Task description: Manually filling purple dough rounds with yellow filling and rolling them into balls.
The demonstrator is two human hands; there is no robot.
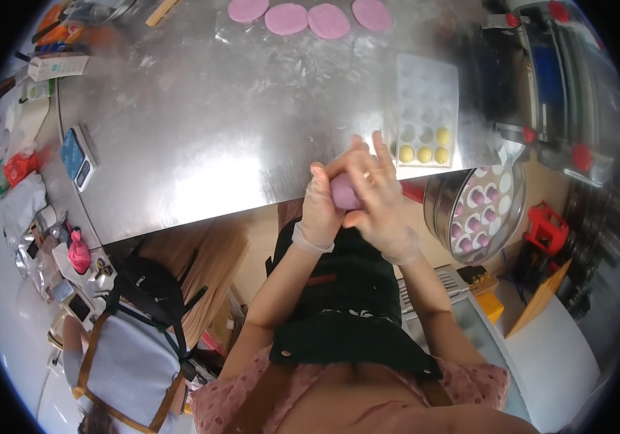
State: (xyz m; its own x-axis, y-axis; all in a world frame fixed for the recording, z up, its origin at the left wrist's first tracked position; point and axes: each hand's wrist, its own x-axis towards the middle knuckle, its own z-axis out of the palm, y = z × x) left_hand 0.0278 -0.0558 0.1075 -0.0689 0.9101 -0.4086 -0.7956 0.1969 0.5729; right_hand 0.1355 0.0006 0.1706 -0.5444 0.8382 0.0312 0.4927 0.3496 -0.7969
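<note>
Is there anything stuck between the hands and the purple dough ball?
Nothing visible besides the thin clear gloves. The left hand and right hand cup the purple dough ball directly, fingers wrapped around it, held in the air near the steel table edge.

Steel table (201, 130), kitchen scale (78, 158), steamer tray (436, 206).

Purple dough piece (344, 192): soft, rounded lump, pale violet, smooth and matte. Cupped between both gloved hands, raised above the near edge of the steel tabletop (201, 108), not resting on it. Pressed by the left hand (319, 210) from the left side and wrapped by the right hand (378, 195) from above and the right. Mostly hidden under the fingers (368, 163); only a small face showing, exact shape unclear.
</note>
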